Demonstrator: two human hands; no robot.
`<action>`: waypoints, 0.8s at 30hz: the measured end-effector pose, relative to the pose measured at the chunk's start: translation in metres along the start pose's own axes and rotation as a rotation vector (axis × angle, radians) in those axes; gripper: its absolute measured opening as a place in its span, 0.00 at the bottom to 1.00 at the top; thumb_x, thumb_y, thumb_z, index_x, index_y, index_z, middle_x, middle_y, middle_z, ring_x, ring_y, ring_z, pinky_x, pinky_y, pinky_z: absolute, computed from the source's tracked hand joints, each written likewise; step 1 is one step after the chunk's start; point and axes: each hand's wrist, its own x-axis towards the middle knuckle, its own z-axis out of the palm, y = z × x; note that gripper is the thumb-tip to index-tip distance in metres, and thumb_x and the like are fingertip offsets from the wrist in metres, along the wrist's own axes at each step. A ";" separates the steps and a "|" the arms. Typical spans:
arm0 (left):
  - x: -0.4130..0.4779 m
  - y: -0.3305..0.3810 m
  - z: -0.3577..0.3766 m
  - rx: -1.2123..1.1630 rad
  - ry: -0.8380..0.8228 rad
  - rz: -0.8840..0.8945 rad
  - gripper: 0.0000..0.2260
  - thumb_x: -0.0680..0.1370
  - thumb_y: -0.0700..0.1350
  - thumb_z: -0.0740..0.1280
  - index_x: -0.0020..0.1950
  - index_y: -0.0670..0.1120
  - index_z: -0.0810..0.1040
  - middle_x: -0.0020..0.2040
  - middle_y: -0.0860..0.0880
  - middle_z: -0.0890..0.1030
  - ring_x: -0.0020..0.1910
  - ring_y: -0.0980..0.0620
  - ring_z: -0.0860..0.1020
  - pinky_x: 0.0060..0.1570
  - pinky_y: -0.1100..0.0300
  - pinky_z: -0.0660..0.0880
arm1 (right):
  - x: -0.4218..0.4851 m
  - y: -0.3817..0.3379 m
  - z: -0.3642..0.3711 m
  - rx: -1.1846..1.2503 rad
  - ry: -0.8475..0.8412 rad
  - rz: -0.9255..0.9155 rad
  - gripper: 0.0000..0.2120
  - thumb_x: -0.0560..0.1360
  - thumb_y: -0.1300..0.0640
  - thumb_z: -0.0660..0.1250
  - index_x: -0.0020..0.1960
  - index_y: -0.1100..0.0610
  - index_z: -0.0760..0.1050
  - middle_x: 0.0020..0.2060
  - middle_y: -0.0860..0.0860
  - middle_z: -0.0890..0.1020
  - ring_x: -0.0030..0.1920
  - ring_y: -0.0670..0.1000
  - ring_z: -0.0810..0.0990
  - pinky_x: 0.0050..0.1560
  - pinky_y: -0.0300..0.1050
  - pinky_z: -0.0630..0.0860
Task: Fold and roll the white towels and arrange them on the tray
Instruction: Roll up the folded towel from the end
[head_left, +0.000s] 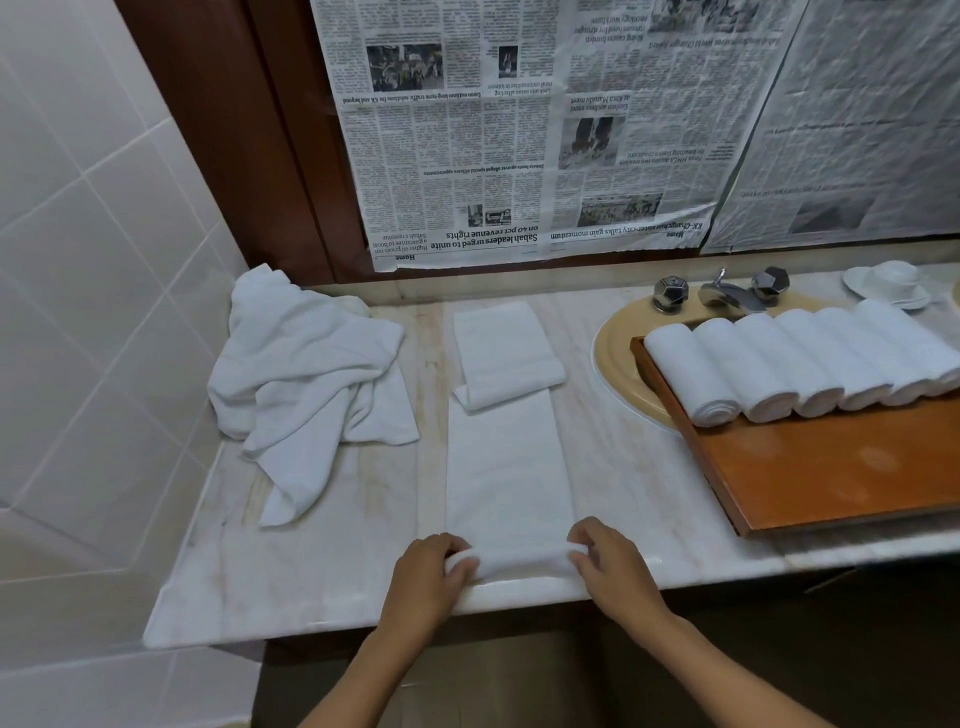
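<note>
Both the left hand (434, 569) and right hand (605, 558) are pinching the near end of the folded towel strip (506, 467) on the marble counter (322, 571), so I'd roll tight and even toward the wall to match the rolls on the wooden tray (831, 467).

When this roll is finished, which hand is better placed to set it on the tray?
Right, probably. The left hand and right hand both grip the folded towel at its rolled near end, but the wooden tray lies to the right, bare wood nearest. The left would need to cross.
</note>
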 end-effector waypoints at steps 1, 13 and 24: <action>0.001 0.000 -0.001 -0.024 0.001 -0.033 0.08 0.78 0.52 0.67 0.54 0.51 0.80 0.49 0.58 0.80 0.48 0.60 0.75 0.44 0.74 0.67 | 0.000 -0.002 -0.001 0.015 -0.009 0.023 0.05 0.79 0.56 0.66 0.51 0.48 0.71 0.49 0.45 0.78 0.49 0.44 0.76 0.48 0.32 0.72; 0.004 0.010 0.001 0.320 0.174 0.141 0.12 0.64 0.42 0.80 0.44 0.49 0.83 0.45 0.51 0.79 0.41 0.52 0.77 0.40 0.62 0.73 | 0.000 -0.027 0.013 -0.377 0.242 -0.134 0.18 0.54 0.64 0.81 0.39 0.53 0.78 0.40 0.50 0.78 0.38 0.49 0.74 0.33 0.37 0.70; -0.017 -0.004 0.016 0.370 0.226 0.435 0.13 0.73 0.45 0.61 0.48 0.45 0.84 0.49 0.49 0.81 0.46 0.50 0.79 0.43 0.58 0.76 | -0.008 -0.005 0.021 -0.464 0.283 -0.375 0.17 0.57 0.65 0.75 0.44 0.56 0.77 0.41 0.50 0.76 0.38 0.52 0.72 0.37 0.44 0.75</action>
